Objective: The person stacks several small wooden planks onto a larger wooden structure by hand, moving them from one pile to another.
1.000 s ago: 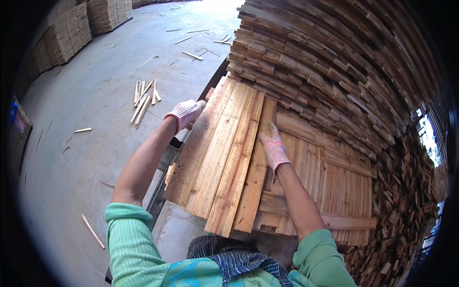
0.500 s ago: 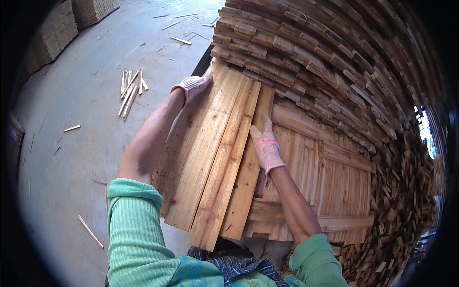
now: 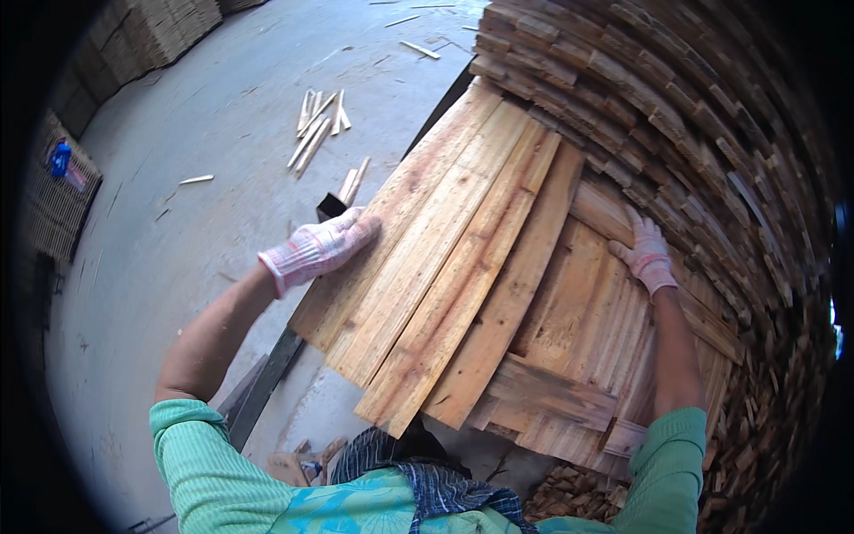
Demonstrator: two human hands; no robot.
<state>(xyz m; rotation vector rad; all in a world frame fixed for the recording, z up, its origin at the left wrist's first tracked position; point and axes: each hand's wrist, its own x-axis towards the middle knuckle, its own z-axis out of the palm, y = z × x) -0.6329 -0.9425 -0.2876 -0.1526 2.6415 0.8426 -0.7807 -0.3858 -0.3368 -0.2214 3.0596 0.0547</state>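
Starting at the left of my feed, I have tall wood stacks (image 3: 147,40) at the far side, then pale concrete floor (image 3: 169,294) with a loose bundle of sticks (image 3: 313,133) lying on it. Next comes the left hand (image 3: 322,247), gloved, at the left edge of a fan of planks (image 3: 436,240). Its fingers meet the outermost board about midway along, but I can't tell whether they are clamped on it, since the underside of that edge is hidden from me. The planks lie just to the right of that grip, side by side, with their long axis running from near left to far right; they sit over the left part of a boarded panel (image 3: 583,311). This is the relation I'd judge everything turns on: the left hand touches the planks' long side, so it is the nearer one, while the right hand (image 3: 649,256) is apart from them, across on the panel's far right part. That hand looks spread, thumb away from the fingers, closed around nothing I can see. Beyond it rises a high wall of stacked boards (image 3: 640,98), and at the near right lies a heap of offcuts (image 3: 769,409).
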